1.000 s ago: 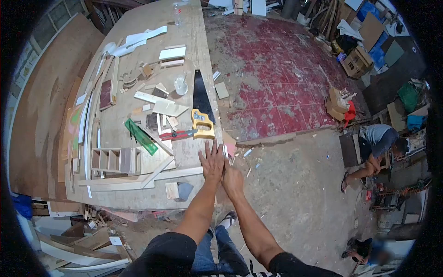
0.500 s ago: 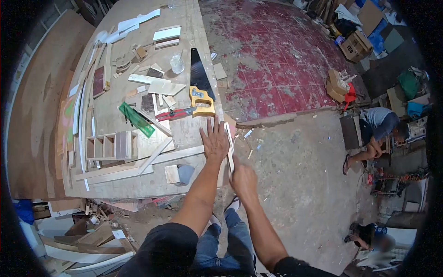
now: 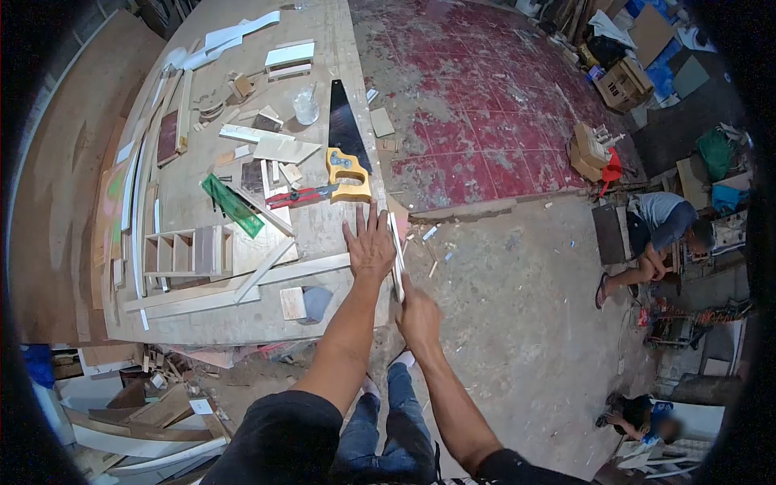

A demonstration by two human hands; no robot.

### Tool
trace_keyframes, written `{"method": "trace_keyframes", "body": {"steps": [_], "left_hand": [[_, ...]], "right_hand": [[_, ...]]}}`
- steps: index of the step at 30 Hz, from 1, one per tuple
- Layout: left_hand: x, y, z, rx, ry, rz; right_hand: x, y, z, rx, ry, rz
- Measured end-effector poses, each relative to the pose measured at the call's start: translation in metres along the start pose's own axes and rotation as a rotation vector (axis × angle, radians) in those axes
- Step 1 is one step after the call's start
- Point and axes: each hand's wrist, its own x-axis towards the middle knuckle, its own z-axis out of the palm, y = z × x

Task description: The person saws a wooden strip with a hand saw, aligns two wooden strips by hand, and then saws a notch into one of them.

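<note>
My left hand (image 3: 372,249) lies flat on the workbench near its right edge, fingers stretched and slightly apart. Along that edge, beside the hand, runs a thin pale wooden strip (image 3: 397,257). My right hand (image 3: 419,318) is closed around the strip's near end, just off the bench. Beyond my left fingertips is a handsaw (image 3: 350,174) with a yellow handle and dark blade. Red-handled pliers (image 3: 301,196) lie against the saw handle. Left of my forearm are a small wood block (image 3: 293,304) and a round grey piece (image 3: 316,306).
The workbench (image 3: 323,267) also carries a green plastic piece (image 3: 233,205), a slotted wooden frame (image 3: 187,251), a clear cup (image 3: 305,106) and several offcuts. Scrap wood (image 3: 153,428) is piled at lower left. Two people sit on the right, one bent forward (image 3: 663,222).
The whole view has shifted slightly, so the bench sits a little farther left. My right hand is slightly closer to me along the bench edge. My left hand stays flat on the bench.
</note>
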Motion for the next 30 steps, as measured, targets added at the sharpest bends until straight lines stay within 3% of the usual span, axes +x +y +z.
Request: {"method": "trace_keyframes", "body": {"steps": [3, 7, 10, 13, 15, 19, 25, 30], "left_hand": [[0.001, -0.005, 0.007, 0.042, 0.031, 0.043], [-0.001, 0.000, -0.002, 0.016, 0.026, 0.007], [0.000, 0.001, -0.005, 0.006, -0.009, -0.002], [-0.001, -0.002, 0.003, 0.007, 0.025, 0.033], [0.005, -0.001, 0.005, 0.006, 0.035, 0.026], [-0.001, 0.001, -0.006, -0.017, 0.001, 0.007], [-0.002, 0.000, 0.000, 0.029, -0.027, 0.003], [0.000, 0.001, -0.006, -0.021, 0.006, -0.002]], "right_hand": [[0.067, 0.005, 0.033, -0.019, 0.129, -0.142], [-0.012, 0.007, 0.004, 0.024, 0.072, -0.056], [-0.021, 0.018, 0.008, 0.043, 0.101, -0.060], [0.058, 0.011, 0.034, 0.023, 0.100, -0.124], [0.056, 0.010, 0.034, 0.028, 0.123, -0.105], [-0.037, 0.026, 0.023, 0.063, 0.190, -0.063], [0.076, 0.017, 0.042, -0.017, 0.138, -0.140], [-0.018, 0.009, 0.011, 0.001, 0.088, -0.034]]}}
